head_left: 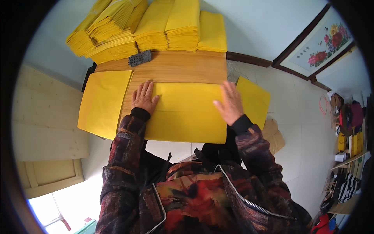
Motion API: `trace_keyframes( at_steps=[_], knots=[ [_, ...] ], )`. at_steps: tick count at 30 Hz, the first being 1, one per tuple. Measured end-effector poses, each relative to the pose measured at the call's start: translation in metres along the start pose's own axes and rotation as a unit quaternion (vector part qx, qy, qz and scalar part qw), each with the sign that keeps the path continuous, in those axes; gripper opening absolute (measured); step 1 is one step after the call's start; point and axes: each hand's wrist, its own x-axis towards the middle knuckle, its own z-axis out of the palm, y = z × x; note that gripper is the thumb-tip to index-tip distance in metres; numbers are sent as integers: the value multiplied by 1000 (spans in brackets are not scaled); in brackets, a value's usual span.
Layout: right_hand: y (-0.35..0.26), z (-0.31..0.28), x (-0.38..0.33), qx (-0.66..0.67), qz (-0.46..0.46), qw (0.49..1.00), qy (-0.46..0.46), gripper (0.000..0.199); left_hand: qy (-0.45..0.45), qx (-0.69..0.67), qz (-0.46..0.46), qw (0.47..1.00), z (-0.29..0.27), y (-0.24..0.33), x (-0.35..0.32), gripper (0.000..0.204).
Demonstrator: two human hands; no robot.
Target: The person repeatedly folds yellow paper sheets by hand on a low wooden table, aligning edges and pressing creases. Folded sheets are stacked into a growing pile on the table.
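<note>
A large yellow paper sheet lies in front of me on the wooden table, its near edge reaching past the table's front. A crease or edge runs across it from left to right. My left hand rests flat at its left edge, fingers stretched out and pointing away from me. At the right edge is my right hand, fingers extended and slightly blurred; whether it touches the paper I cannot tell. Neither hand grips anything. Left of my left hand lies more yellow paper, its pieces overlapping.
Thick stacks of folded yellow paper line the back of the wooden table. A dark grey textured block sits before them. Beyond the right side is another yellow sheet, with brown cardboard on the floor. Shelves stand far right.
</note>
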Motion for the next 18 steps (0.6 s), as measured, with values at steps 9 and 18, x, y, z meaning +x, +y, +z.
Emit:
trace_keyframes(
  at_steps=[9, 18],
  knots=[
    [-85, 57, 38, 21, 9, 992, -126, 82, -10, 19, 8, 1000, 1, -3, 3, 63],
    [-21, 29, -6, -30, 141, 983, -115, 94, -9, -1, 2, 1000, 4, -4, 2, 64]
  ],
)
